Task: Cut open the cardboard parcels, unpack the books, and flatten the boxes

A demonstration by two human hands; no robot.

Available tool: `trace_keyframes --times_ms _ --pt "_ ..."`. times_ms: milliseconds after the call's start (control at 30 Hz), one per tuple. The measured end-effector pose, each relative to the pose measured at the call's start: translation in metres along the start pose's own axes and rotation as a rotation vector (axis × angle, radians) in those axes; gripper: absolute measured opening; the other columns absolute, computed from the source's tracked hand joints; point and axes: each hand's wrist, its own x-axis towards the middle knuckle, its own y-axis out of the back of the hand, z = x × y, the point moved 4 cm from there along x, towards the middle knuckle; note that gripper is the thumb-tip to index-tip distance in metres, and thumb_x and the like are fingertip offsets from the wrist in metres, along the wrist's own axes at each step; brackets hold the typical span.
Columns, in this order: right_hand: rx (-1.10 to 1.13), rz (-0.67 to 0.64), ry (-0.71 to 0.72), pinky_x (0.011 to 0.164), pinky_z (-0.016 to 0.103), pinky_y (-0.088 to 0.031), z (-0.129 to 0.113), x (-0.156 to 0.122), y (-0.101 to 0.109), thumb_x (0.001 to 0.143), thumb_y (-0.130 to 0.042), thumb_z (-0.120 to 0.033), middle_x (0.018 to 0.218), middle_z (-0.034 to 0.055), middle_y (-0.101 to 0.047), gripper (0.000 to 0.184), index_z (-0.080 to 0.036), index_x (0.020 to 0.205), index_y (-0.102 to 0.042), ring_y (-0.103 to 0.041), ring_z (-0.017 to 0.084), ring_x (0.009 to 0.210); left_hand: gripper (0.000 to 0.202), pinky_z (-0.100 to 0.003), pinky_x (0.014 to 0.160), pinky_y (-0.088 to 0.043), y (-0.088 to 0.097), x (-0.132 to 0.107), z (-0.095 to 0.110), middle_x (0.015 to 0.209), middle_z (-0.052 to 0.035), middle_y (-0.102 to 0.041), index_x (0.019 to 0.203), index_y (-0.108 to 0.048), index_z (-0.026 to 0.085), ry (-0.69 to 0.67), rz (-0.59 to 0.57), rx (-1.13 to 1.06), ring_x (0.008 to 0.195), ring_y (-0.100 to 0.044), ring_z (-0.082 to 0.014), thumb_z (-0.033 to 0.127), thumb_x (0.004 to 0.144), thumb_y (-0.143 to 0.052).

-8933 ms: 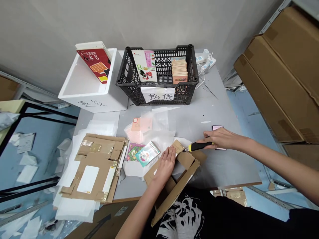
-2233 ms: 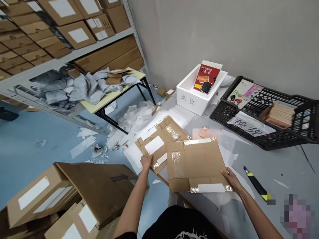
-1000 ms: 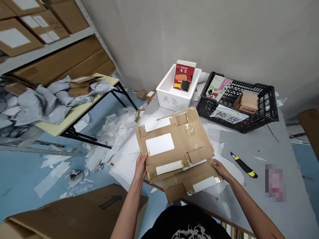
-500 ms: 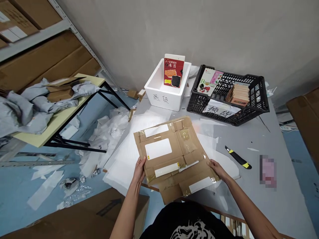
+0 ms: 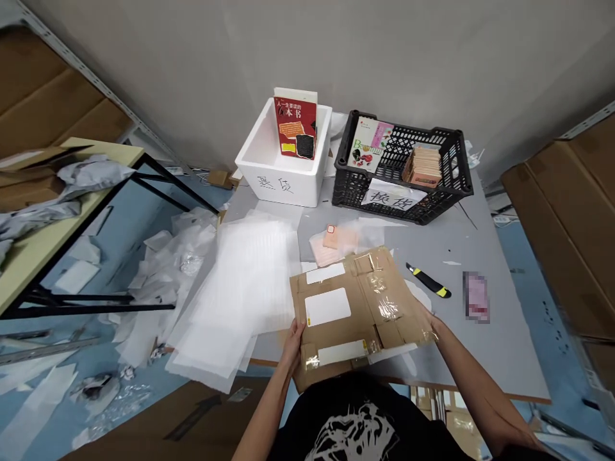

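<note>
A flattened brown cardboard box (image 5: pixel 361 310) with white labels and strips of clear tape is held low over the table's front edge, against my body. At its left edge my left hand (image 5: pixel 292 342) is closed, the thumb on top. My right hand (image 5: pixel 432 325) grips the right edge, its fingers partly hidden by the cardboard. Beyond the far edge of the cardboard lie pinkish-orange pieces (image 5: pixel 342 238) under thin translucent wrapping; what they are I cannot make out. A black and yellow utility knife (image 5: pixel 429 280) lies to the right of the cardboard, touched by neither hand.
White foam sheets (image 5: pixel 254 275) cover the table's left side. At the back stand a white foam box (image 5: pixel 283 182) with a red book (image 5: pixel 294 128) and a black crate (image 5: pixel 348 192) holding books and cards. A blurred pink item (image 5: pixel 477 296) lies right. Large cartons (image 5: pixel 562 237) flank the table.
The cardboard has come down and closer to my body, in both hands. The pinkish-orange pieces and more of the foam sheets are uncovered. My view has turned right.
</note>
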Motion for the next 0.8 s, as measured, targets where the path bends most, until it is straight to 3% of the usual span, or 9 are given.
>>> trace_keyframes --times_ms 100,233,333,400,633,800 --pt "0.119 -0.084 -0.197 0.086 0.042 -0.052 0.001 0.001 0.005 0.077 -0.043 -0.076 0.096 0.0113 -0.074 0.069 -0.019 0.107 -0.066 -0.068 0.029 0.094 0.052 -0.038 0.091 -0.047 0.007 0.004 -0.001 0.112 -0.0120 -0.067 0.104 -0.063 0.020 -0.056 0.025 0.132 0.107 -0.061 -0.0277 0.053 0.065 -0.073" --pt "0.137 -0.137 -0.382 0.088 0.040 -0.052 0.004 0.002 0.009 0.067 -0.072 -0.054 0.091 0.0103 -0.075 0.048 -0.018 0.099 -0.067 -0.070 0.025 0.089 0.035 -0.040 0.091 -0.045 0.021 0.009 0.014 0.097 -0.0082 -0.070 0.093 -0.065 0.022 -0.162 0.091 0.325 0.106 -0.059 -0.0287 0.047 0.069 -0.071" --pt "0.105 -0.170 -0.357 0.088 0.038 -0.053 0.004 0.005 0.002 0.066 -0.077 -0.043 0.096 0.0083 -0.075 0.040 -0.019 0.097 -0.067 -0.070 0.024 0.091 0.025 -0.043 0.090 -0.044 0.030 0.012 0.026 0.079 -0.0057 -0.068 0.081 -0.066 0.021 -0.217 0.133 0.449 0.100 -0.059 -0.0304 0.043 0.069 -0.070" --pt "0.107 -0.191 -0.331 0.087 0.038 -0.053 0.004 0.007 -0.007 0.067 -0.076 -0.043 0.098 0.0076 -0.074 0.039 -0.020 0.096 -0.067 -0.069 0.024 0.092 0.025 -0.044 0.092 -0.042 0.035 0.012 0.029 0.078 -0.0061 -0.067 0.081 -0.067 0.021 -0.226 0.152 0.476 0.102 -0.058 -0.0310 0.042 0.068 -0.071" --pt "0.092 -0.250 -0.186 0.092 0.040 -0.052 0.005 0.007 -0.034 0.068 -0.077 -0.038 0.109 0.0077 -0.071 0.040 -0.021 0.103 -0.066 -0.066 0.025 0.102 0.038 -0.037 0.097 -0.041 0.051 0.008 0.043 0.120 -0.0098 -0.064 0.104 -0.067 0.023 -0.257 0.183 0.386 0.115 -0.055 -0.0268 0.048 0.076 -0.065" --pt "0.101 -0.186 -0.120 0.088 0.041 -0.054 0.011 -0.001 -0.024 0.066 -0.078 -0.037 0.112 0.0089 -0.070 0.048 -0.020 0.108 -0.064 -0.067 0.028 0.100 0.050 -0.032 0.084 -0.050 0.083 0.015 0.074 0.139 -0.0084 -0.049 0.121 -0.059 0.024 -0.394 0.372 0.230 0.112 -0.057 -0.0214 0.057 0.084 -0.050"
